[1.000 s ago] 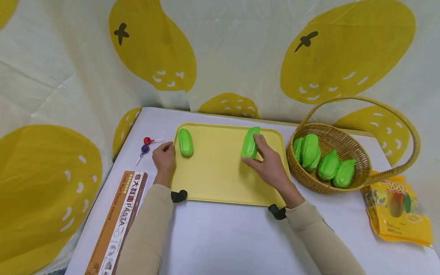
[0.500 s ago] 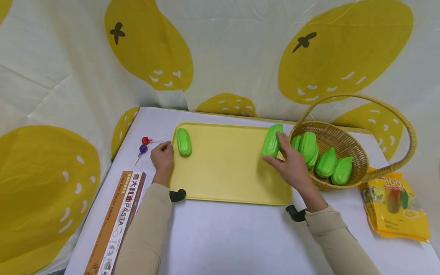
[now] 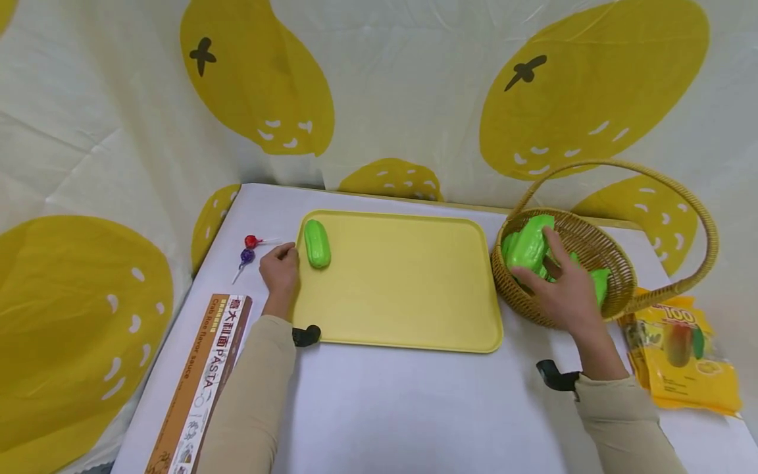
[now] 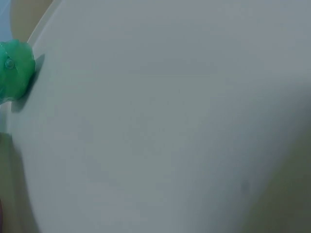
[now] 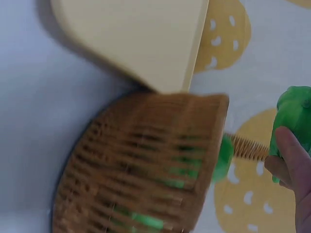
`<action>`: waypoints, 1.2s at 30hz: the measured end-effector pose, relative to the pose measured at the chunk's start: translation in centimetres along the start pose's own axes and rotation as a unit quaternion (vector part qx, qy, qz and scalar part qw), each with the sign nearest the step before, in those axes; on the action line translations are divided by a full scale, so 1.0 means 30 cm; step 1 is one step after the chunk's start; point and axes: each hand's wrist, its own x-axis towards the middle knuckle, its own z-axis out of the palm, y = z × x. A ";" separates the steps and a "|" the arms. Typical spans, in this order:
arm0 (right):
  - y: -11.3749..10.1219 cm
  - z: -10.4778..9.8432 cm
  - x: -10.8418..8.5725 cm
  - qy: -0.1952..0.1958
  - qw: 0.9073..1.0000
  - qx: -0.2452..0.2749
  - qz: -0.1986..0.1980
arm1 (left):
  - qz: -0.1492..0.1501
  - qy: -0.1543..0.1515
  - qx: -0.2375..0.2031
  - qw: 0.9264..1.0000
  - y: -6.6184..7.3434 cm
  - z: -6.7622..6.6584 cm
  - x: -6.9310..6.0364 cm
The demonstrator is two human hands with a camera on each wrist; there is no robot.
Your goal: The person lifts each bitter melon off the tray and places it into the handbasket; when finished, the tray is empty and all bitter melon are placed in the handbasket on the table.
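Note:
My right hand point(image 3: 562, 289) grips a green ridged fruit, like a star fruit point(image 3: 531, 243), between thumb and fingers over the wicker basket point(image 3: 524, 306). In the right wrist view that star fruit point(image 5: 294, 114) is held above the level of the basket rim. Several more green star fruits lie in the basket, partly hidden by the hand. One star fruit point(image 3: 317, 243) lies at the upper left of the yellow tray point(image 3: 403, 283). My left hand point(image 3: 281, 273), fingers curled, holds the tray's left rim; the left wrist view does not show its fingers clearly.
Red point(image 3: 252, 241) and purple point(image 3: 247, 255) lollipops lie left of the tray. A long pasta box point(image 3: 204, 382) is nearer on the left. Right of the basket lies a yellow snack bag point(image 3: 683, 362). The basket's tall handle point(image 3: 705, 217) arches over it. A patterned cloth hangs behind.
My right hand has carried the star fruit rightward, from above the tray's right side to over the basket. My left hand stays at the tray's left rim.

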 end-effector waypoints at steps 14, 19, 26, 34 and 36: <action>0.151 -0.157 -0.007 -0.006 0.996 -0.019 0.081 | 0.002 -0.003 0.002 1.000 -0.009 0.005 -0.001; 0.200 -0.200 -0.006 -0.032 0.994 -0.043 0.095 | 0.002 -0.003 0.000 1.000 -0.006 0.006 0.003; 0.240 -0.203 -0.007 -0.062 0.990 -0.071 0.103 | 0.003 0.000 0.000 1.000 -0.005 0.005 0.003; 0.277 -0.190 -0.001 -0.068 0.990 -0.075 0.099 | 0.003 0.002 0.002 1.000 -0.002 0.003 -0.002; 0.282 -0.187 0.000 -0.069 0.990 -0.075 0.095 | 0.002 0.001 0.000 1.000 0.001 0.003 -0.001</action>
